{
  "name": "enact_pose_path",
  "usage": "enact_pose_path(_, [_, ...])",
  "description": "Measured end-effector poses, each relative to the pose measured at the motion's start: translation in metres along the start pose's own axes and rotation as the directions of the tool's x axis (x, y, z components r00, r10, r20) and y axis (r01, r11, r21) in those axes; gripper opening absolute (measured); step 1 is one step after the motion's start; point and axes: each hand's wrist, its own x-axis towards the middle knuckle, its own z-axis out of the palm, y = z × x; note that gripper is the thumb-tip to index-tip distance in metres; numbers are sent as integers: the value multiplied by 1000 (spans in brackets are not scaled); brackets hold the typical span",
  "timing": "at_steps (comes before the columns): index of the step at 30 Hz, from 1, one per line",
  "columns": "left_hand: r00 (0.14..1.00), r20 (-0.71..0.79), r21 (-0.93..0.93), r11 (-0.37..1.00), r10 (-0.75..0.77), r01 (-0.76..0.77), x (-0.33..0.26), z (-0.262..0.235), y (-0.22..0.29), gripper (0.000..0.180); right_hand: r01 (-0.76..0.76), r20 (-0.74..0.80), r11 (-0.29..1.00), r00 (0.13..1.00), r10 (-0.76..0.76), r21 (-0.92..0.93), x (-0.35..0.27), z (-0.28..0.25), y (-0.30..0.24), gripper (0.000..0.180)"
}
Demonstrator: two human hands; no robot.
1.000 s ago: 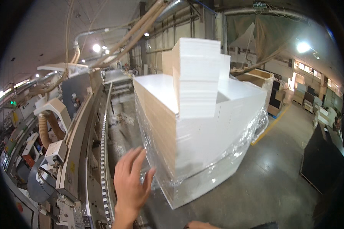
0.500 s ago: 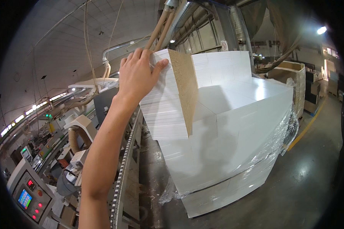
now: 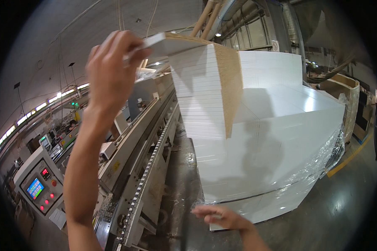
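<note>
My left hand (image 3: 113, 62) is raised at the upper left, its fingers closed on the end of a white-faced chipboard panel (image 3: 158, 40). That panel sticks out leftward at the top of a column of stacked panels (image 3: 199, 100), with a raw brown edge showing along it. Blur softens the fingertips. Low in the picture, my right hand (image 3: 217, 215) has its fingers stretched out and holds nothing. It is in front of the lower part of a large white pile of panels (image 3: 280, 129), and I cannot tell whether it touches it.
Clear plastic wrap (image 3: 333, 146) hangs around the pile's lower part. Along the left runs a long machine with a toothed conveyor track (image 3: 148, 167). A control panel (image 3: 37, 186) with a lit screen and red buttons stands at the far left. A yellow line (image 3: 349, 154) marks the floor at right.
My left hand has moved left and drawn the top panel out from the column. My right hand has come into view at the bottom. The view has shifted left.
</note>
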Motion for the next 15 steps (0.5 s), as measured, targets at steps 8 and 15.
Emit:
enact_pose_path(8, [970,-95,390,888,-223,242,-81,-219,-80,15,666,-367,743,709,-602,69,157,7,-244,95])
enact_pose_path(15, [766,250,-295,707,-592,643,-188,-301,-80,41,678,-393,674,729,-561,295,222,60,-299,48])
